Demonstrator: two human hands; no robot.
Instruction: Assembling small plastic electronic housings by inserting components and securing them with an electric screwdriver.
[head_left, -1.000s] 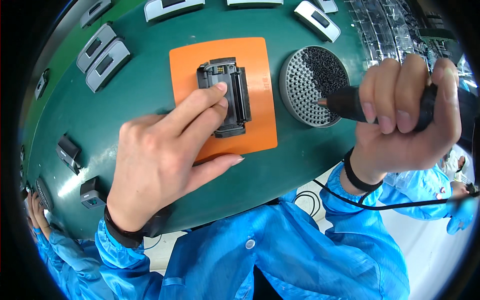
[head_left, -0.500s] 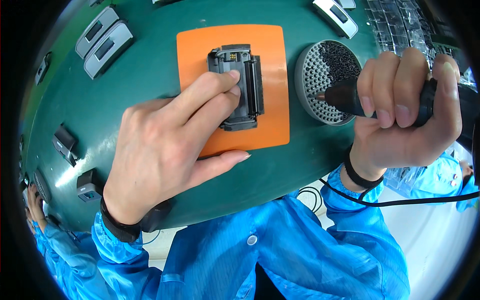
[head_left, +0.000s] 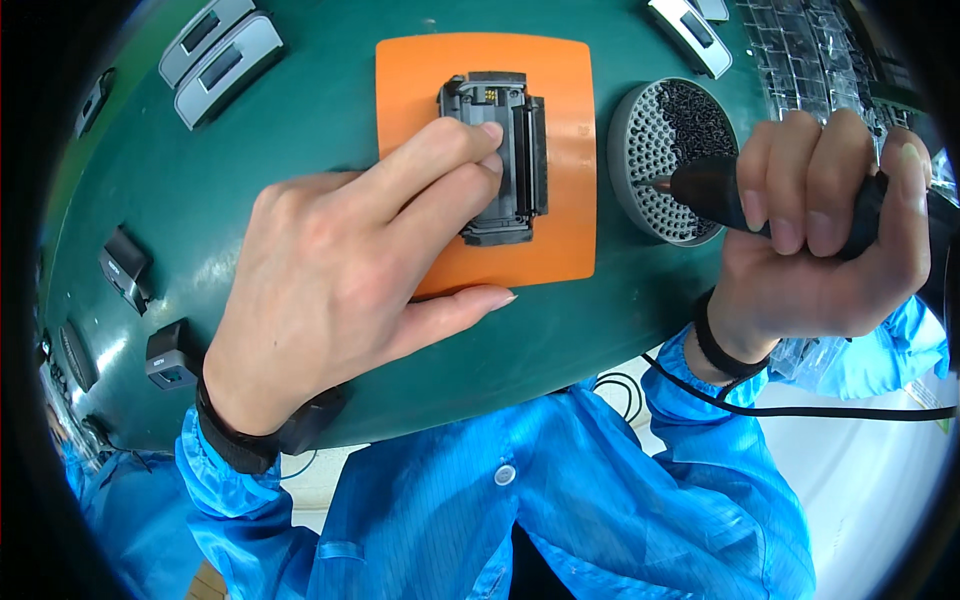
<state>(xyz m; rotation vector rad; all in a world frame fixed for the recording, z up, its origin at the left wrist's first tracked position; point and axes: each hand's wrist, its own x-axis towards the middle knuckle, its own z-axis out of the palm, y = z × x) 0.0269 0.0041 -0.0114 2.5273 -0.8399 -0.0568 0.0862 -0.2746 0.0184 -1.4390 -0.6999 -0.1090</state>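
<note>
A green counter (head_left: 330, 110) spreads right across the view, its edges bowed by the lens. Far left, two small black units (head_left: 172, 352) sit near each other; above them, a pair of silver units (head_left: 228, 70) lie side by side.

Here's the left hand (head_left: 330, 260), fingers loosely spread rather than wrapped round anything, two fingertips resting on the black housing (head_left: 514, 160), thumb out over the mat (head_left: 570, 230). The housing lies on that orange mat, its long side running away from the person. It looks like light, stiff plastic, probably smooth enough to slide if nudged. Best hold, I'd judge, is the solid outer frame at both long sides, sparing the thin rail and the small gold contacts, which look delicate.

Right of the mat, a round grey dish (head_left: 618, 150) of dark screws (head_left: 700, 120). Over it, the right hand (head_left: 825, 230) is closed firmly round a driver (head_left: 706, 190), tip pointing left; whether it touches the dish, I can't tell.
</note>
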